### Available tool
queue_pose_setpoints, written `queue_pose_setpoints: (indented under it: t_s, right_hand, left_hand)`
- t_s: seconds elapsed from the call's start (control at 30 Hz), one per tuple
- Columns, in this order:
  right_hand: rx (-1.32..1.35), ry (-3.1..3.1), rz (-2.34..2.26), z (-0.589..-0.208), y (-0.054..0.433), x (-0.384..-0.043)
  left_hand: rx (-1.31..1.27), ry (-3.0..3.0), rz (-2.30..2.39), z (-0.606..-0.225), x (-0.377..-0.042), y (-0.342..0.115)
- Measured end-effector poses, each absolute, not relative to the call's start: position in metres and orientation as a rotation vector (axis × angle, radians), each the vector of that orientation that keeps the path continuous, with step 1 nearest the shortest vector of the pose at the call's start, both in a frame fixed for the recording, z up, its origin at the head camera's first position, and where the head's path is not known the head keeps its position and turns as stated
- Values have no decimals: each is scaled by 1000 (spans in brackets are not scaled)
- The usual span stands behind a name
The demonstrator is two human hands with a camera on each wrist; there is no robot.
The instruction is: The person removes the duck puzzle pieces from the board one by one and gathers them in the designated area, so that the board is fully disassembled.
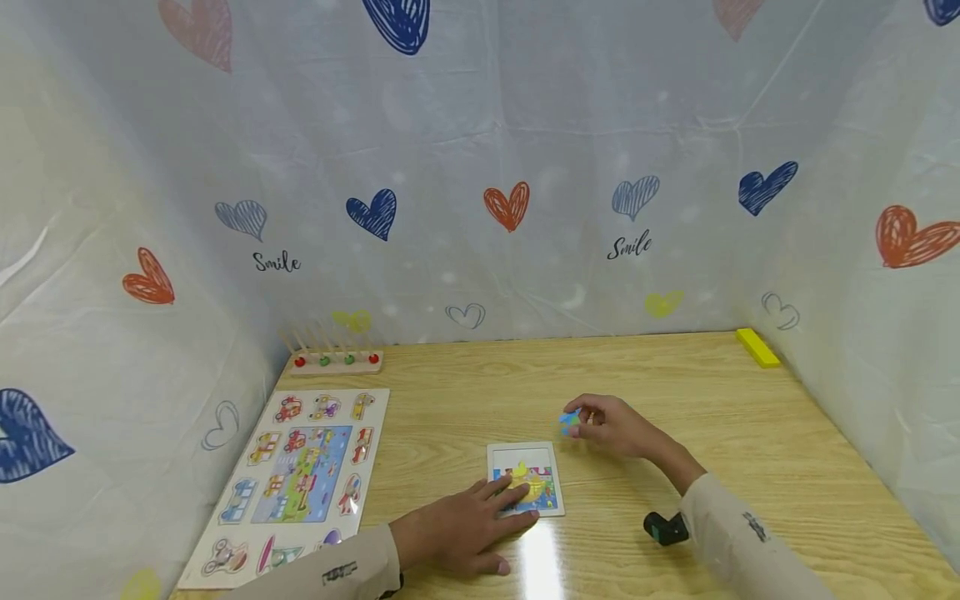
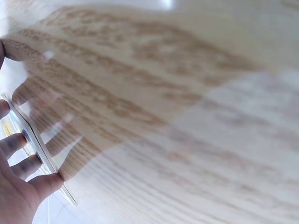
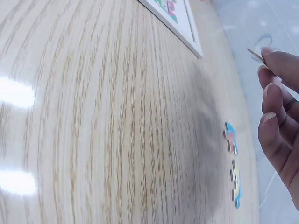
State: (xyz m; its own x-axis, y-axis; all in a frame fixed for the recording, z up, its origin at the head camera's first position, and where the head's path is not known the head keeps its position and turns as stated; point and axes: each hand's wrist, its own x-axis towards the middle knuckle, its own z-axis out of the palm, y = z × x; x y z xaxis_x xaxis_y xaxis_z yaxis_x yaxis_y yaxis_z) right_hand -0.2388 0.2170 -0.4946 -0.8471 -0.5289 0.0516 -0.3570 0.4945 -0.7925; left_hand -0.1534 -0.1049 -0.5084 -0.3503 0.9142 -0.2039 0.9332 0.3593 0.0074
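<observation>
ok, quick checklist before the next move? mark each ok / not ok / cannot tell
1) Right grip pinching a puzzle piece: ok.
2) Left grip resting on the puzzle board: ok.
3) Blank space at the board's far end: ok.
4) Held piece over that space: not ok, it's off to the right.
5) Held piece turned to fit: cannot tell.
6) No pieces loose on the table: not ok, two loose pieces show.

The left grip [image 1: 472, 527] partly hides the framed puzzle [image 1: 542, 490].
</observation>
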Motion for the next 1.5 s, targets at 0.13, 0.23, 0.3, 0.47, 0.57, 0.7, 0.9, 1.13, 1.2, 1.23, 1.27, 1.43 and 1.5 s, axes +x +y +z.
queue_pose_setpoints:
  t_s: [0.13, 0.23, 0.3, 0.47, 0.57, 0.7, 0.9, 1.13, 1.2, 1.23, 1.27, 1.43, 1.5]
  right_hand:
    - [-767, 2509, -1308, -498, 226, -240]
    - [-761, 2482, -1335, -501, 232, -240]
    - [-743, 2471, -1357, -503, 235, -240]
    - [-680, 2493, -1362, -507, 245, -237]
    - [-664, 2508, -1352, -507, 251, -237]
    - [-641, 2502, -1370, -507, 260, -237]
    - [-534, 2475, -1418, -505, 276, -240]
    - [-424, 2477, -1433, -509, 296, -244]
    - [-410, 2475, -1450, -510, 300, -245]
    - [-395, 2476, -1457, -510, 302, -245]
    - [-393, 2482, -1460, -510, 304, -245]
    - [-389, 2541, -1418, -509, 313, -248]
    - [-399, 2573, -1376, -509, 315, -249]
  left_hand:
    - [1665, 2440, -166, -507, -154, -105]
    - [1669, 2439, -152, -506, -153, -105]
    - [1672, 2438, -146, -505, -153, -105]
    - [1667, 2433, -134, -503, -152, -105]
    - [1664, 2433, -128, -503, -151, -105]
    - [1664, 2438, -126, -503, -151, -106]
    - [1681, 2447, -125, -503, -150, -107]
    - [1691, 2453, -122, -503, -150, -107]
    - [1694, 2450, -124, -504, -150, -107]
    - [1695, 2449, -125, -504, -150, -107]
    - [1695, 2448, -127, -504, -150, -107]
    - [1702, 2453, -137, -505, -150, -106]
    - [1708, 2461, -139, -506, -150, -106]
